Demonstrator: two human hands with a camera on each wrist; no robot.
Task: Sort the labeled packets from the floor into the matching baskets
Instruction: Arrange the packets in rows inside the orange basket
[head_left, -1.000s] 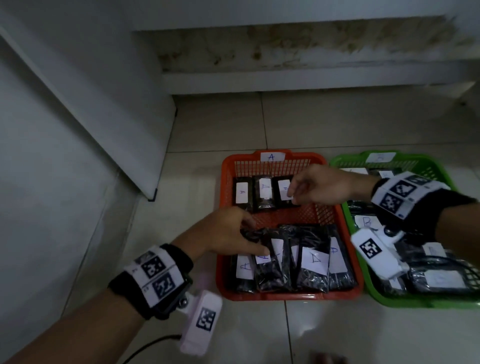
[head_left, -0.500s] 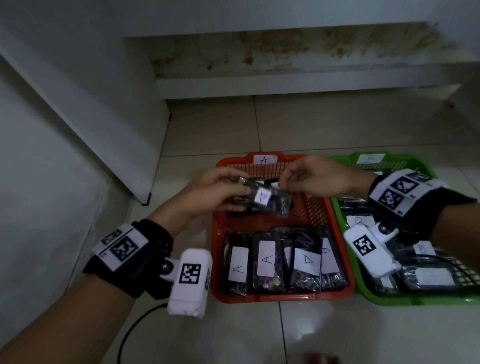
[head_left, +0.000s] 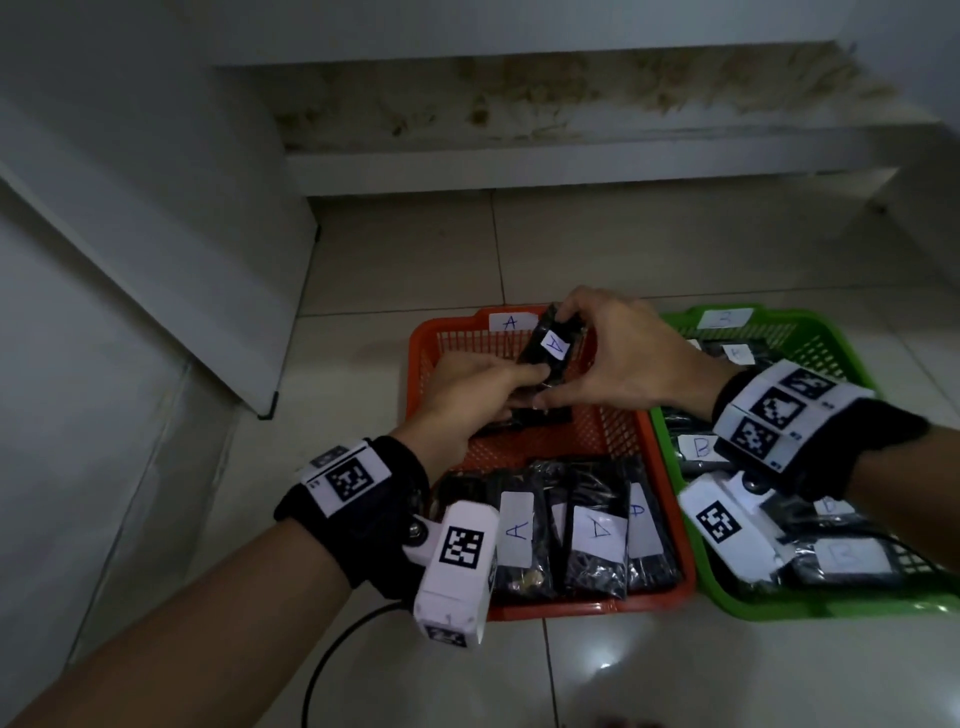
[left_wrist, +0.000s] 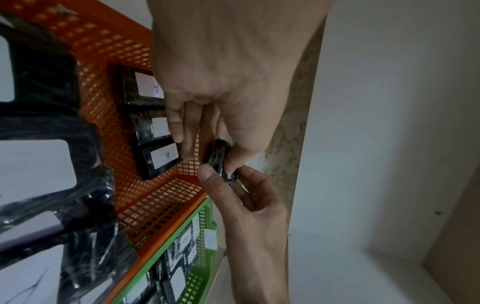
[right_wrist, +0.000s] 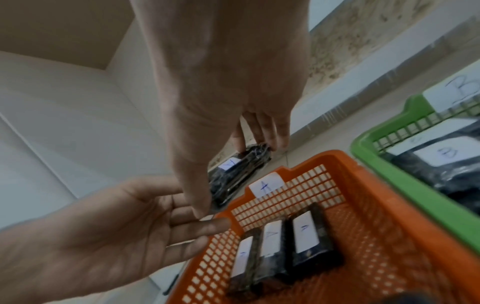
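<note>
While both my hands hold one black plastic packet with a white "A" label (head_left: 551, 347) above the far edge of the orange mesh basket (head_left: 670, 530), right hand (head_left: 631, 358) pinching its ends, left hand (head_left: 470, 392) gripping its near end, placement is under way; next I judge it belongs beside the far-row packets (right_wrist: 283, 244).

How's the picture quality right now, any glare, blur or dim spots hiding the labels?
Head view: dim overall, a small glare spot on the floor tile, the held packet and its A label readable. Left wrist view: wide-angle bending, the near packets large and soft. Right wrist view: the green basket edge slightly blurred.
</note>
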